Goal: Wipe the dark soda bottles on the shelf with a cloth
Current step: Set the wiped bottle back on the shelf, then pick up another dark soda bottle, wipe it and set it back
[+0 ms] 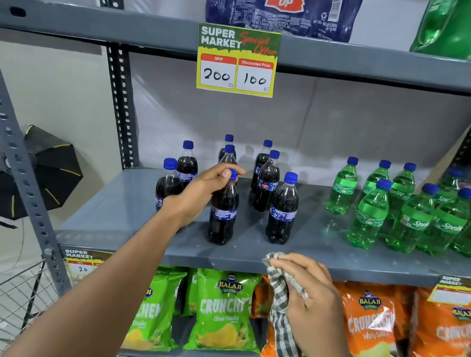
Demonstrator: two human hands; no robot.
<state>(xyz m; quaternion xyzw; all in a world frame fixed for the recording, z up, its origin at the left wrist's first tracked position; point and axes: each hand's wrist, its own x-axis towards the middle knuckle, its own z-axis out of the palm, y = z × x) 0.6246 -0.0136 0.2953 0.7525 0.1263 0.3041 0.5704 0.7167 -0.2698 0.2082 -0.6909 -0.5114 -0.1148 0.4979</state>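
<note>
Bright even light, wide-angle bending, blurred bottom-right corner.

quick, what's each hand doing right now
Left hand: closed around the cap and neck of a dark soda bottle standing on the shelf.
Right hand: closed, holding the checked cloth below the shelf edge.

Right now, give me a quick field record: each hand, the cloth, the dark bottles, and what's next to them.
left hand: fingers closed around the cap of the front dark bottle, which stands upright on the shelf
right hand: holds the checked cloth below the shelf edge
cloth contact: touches no bottle
dark bottles: seven visible, all upright
neighbours: green bottles to the right
</note>
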